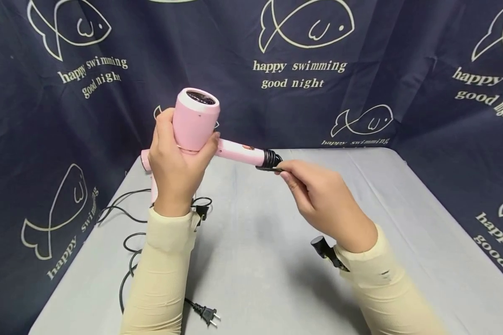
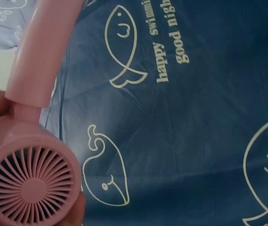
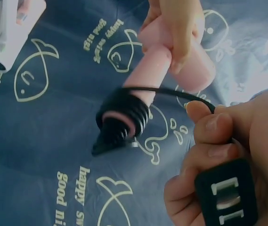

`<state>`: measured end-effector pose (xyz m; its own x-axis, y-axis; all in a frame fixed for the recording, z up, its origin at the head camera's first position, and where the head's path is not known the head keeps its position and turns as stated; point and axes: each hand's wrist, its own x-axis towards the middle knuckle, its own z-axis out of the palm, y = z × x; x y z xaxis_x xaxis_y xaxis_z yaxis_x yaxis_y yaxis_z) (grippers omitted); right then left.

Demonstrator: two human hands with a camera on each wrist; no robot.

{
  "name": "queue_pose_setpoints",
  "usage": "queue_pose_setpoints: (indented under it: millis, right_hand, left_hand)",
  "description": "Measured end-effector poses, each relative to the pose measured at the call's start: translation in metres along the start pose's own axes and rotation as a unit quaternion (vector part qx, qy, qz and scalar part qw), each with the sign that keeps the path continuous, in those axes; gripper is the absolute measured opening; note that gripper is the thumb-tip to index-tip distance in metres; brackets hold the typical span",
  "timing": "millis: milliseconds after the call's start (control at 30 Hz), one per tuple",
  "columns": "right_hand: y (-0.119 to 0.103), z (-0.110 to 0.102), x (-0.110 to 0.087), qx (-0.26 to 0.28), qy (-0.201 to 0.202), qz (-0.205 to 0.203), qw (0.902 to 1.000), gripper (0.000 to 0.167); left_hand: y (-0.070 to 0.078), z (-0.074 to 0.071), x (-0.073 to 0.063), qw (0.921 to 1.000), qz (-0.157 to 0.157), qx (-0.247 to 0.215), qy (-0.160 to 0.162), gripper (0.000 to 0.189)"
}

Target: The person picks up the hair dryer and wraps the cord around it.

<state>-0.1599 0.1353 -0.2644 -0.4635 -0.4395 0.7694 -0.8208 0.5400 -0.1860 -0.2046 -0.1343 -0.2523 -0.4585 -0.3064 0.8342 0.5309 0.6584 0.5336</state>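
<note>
A pink hair dryer [image 1: 196,118] is held up over the table, its barrel gripped by my left hand [image 1: 176,163] with fingers and thumb around it. Its slatted round grille [image 2: 32,188] faces the left wrist camera. The handle [image 1: 241,152] points right, and a black cord [image 3: 124,110] is wound in several loops around its end. My right hand [image 1: 322,200] pinches a stretch of that cord between thumb and curled fingers, just beyond the handle's tip. In the right wrist view, a black square piece [image 3: 225,195] with silver marks overlaps the palm.
Behind my left wrist, a second pink appliance [image 1: 145,160] is partly hidden. A black cord [image 1: 123,279] loops along the table's left side, and a two-pin plug [image 1: 207,315] lies near the front. Dark blue fish-print curtains [image 1: 234,56] surround the grey table [image 1: 360,186].
</note>
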Motion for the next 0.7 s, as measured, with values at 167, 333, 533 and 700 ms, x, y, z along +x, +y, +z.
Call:
queue_pose_setpoints:
  millis: [167,333,533,700]
  right_hand:
    - [0.006,-0.008,0.002,0.014,0.009,0.01,0.9998,0.014]
    - [0.013,-0.017,0.004,0.013,0.03,0.018,0.9993,0.01]
    - [0.019,-0.021,0.005,0.027,0.049,0.032,0.9979,0.008]
    - [0.023,-0.02,0.006,0.041,0.063,0.051,0.9959,0.004]
  left_hand:
    - [0.002,-0.003,-0.002,0.9987,0.021,-0.035,-0.031,0.062]
    - [0.005,-0.002,-0.001,0.9963,0.023,-0.063,-0.054,0.061]
    - [0.012,-0.003,0.0,0.9935,0.004,-0.082,-0.078,0.063]
    - [0.029,-0.012,0.001,0.9892,-0.019,-0.111,-0.094,0.06]
